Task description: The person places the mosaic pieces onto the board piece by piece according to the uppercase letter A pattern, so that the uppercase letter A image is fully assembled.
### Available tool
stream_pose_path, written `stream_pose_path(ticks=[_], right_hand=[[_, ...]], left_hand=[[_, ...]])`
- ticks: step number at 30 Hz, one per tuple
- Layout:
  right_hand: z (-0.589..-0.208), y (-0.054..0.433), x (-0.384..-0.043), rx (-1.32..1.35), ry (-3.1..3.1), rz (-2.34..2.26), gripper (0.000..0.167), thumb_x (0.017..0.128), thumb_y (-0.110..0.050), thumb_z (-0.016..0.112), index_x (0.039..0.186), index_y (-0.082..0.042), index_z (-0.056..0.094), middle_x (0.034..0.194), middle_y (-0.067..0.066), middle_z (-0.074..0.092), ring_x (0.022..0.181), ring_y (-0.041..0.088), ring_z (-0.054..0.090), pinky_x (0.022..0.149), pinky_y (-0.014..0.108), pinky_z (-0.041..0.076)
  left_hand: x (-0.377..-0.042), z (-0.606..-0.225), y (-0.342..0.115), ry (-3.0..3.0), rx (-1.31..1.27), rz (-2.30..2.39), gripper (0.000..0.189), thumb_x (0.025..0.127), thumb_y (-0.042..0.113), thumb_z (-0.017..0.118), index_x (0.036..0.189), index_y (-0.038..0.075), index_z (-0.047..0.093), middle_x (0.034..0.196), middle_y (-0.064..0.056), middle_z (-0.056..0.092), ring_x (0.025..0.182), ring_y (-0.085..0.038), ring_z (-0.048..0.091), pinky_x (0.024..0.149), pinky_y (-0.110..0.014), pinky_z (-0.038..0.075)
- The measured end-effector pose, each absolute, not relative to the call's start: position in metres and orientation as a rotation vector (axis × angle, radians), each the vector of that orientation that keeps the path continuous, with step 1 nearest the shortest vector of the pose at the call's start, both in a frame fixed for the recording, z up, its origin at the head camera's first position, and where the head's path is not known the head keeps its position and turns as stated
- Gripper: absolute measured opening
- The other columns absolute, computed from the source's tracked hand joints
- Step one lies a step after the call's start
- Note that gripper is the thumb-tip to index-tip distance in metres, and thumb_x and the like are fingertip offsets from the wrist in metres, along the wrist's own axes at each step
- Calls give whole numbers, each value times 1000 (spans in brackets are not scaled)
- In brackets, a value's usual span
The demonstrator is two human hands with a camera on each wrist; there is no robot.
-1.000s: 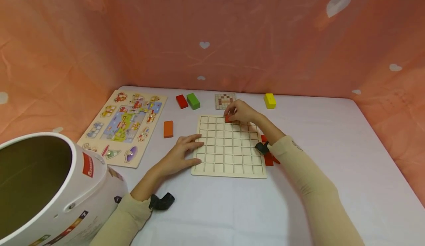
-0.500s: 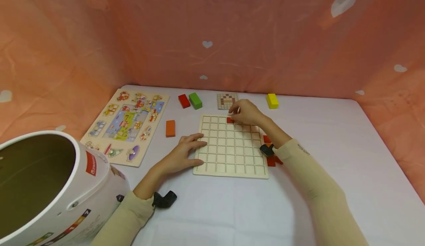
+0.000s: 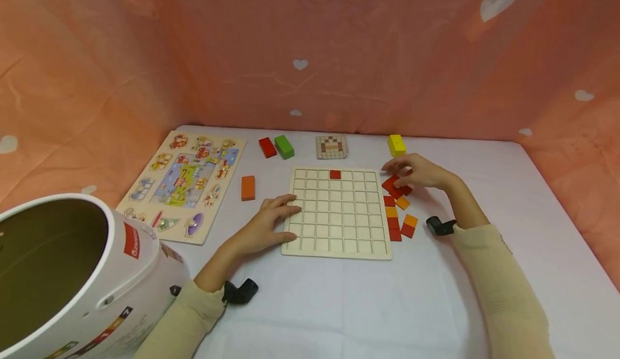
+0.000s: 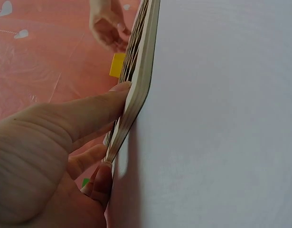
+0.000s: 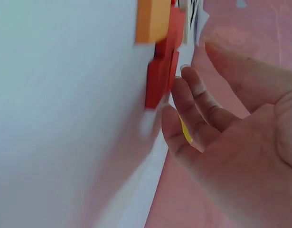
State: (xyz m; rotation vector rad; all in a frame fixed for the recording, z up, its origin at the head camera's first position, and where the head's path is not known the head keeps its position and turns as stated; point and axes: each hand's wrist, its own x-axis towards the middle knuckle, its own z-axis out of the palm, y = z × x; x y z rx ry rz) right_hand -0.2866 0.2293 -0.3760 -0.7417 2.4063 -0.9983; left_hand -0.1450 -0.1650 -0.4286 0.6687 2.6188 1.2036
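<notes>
One pale grid board [image 3: 336,213], one red tile [image 3: 335,174] in its far row

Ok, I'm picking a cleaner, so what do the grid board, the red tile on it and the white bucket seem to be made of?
The grid board looks like matte, unpainted wood: pale tan, with layer lines along its edge. The red tile is perhaps matte painted wood or plastic: even, unglossy colour. The white bucket seems smooth plastic, judging by its rounded rim.
</notes>
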Motion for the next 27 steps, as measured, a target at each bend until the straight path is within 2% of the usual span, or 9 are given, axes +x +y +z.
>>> stream_pose_path(ticks=[6,13,20,23,27], right_hand=[[-377,248,-278,-709,2427,-995,43,88,1,70,129,3,60,125,20,61,112,34,50,95,48,41],[-385,245,-277,-712,2480,-1022,33,91,2,65,123,7,63,121,22,63,105,34,53,91,39,45],[-388,240,-279,-713,2459,-1030,28,90,8,61,118,8,63,116,22,64,104,35,53,93,47,44],[-388,240,-280,-707,2477,-1022,27,89,11,60,116,8,64,114,22,65,100,33,54,89,41,46],[-385,241,-282,-716,2491,-1007,25,88,10,60,113,9,65,108,20,66,92,30,53,77,29,47]], left_hand=[[-145,-430,-165,2622,682,1215,60,85,16,80,138,3,57,158,-14,33,133,-34,30,108,-54,31],[-145,-429,-165,2632,682,1216,59,85,15,80,138,2,57,157,-15,34,133,-35,31,108,-55,31],[-144,-429,-166,2628,683,1221,59,85,15,80,138,2,57,157,-14,34,133,-34,31,108,-55,31],[-143,-428,-166,2624,682,1226,59,85,15,80,138,2,57,157,-14,34,133,-34,31,109,-55,30],[-144,-427,-166,2626,684,1227,59,85,16,80,138,2,57,157,-15,34,134,-35,30,109,-56,30]])
